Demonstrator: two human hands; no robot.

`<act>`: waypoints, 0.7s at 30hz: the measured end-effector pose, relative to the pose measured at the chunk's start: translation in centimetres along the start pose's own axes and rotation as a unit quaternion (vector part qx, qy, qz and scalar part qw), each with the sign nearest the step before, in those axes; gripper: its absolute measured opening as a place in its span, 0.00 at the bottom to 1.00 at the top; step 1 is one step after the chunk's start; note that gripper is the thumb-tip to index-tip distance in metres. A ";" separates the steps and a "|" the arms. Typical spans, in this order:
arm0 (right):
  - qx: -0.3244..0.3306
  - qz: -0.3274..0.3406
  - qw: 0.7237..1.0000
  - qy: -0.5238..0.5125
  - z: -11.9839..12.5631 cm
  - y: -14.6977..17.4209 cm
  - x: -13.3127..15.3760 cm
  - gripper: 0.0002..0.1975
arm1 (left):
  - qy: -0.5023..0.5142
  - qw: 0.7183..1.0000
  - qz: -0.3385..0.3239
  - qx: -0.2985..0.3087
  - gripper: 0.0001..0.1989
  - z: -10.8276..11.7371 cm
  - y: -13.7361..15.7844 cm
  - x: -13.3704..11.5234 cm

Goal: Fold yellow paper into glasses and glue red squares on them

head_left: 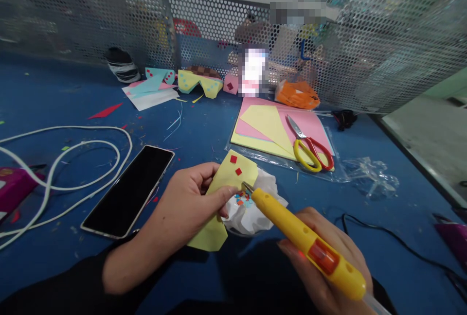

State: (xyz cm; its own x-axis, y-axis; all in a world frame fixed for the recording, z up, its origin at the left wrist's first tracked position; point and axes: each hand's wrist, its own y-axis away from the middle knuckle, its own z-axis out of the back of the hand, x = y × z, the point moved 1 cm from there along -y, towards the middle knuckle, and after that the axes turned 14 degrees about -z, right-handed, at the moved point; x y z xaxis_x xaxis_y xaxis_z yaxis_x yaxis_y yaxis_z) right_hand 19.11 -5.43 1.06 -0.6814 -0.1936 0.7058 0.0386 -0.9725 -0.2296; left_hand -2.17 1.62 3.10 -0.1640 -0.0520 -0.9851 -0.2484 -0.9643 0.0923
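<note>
My left hand (197,201) pinches a folded yellow paper cutout (219,179) between thumb and fingers. Two small red paper squares (238,171) show on its upper part. In my right hand (328,252) is a yellow hot glue gun (288,222) with an orange-red trigger and a translucent stick at its back end. Its metal nozzle points at the cutout, close to my left thumb; whether it touches the paper I cannot tell. Beneath the cutout lies crumpled white paper (255,215) holding small red and blue paper bits (243,199).
A phone (127,193) and looped white cable (118,152) lie at left. Scissors (306,147) rest on pink and yellow sheets (255,132). Paper eye-mask shapes (200,83) and an orange packet (297,94) stand by the perforated metal wall (211,18). Clear plastic (370,176) lies right.
</note>
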 end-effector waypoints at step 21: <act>-0.003 0.014 0.999 0.035 -0.1 0.0 0.0 0.06 | 0.004 1.000 -0.001 -0.001 0.07 0.0 -0.1 0.0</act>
State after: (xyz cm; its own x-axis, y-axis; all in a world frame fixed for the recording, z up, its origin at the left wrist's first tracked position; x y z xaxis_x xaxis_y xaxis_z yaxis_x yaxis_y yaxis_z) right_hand 19.03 -5.44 1.06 -0.7294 -0.2107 0.6508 0.0535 -0.9660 -0.2529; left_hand -2.12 1.69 3.05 -0.1564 -0.0510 -0.9864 -0.2474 -0.9648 0.0891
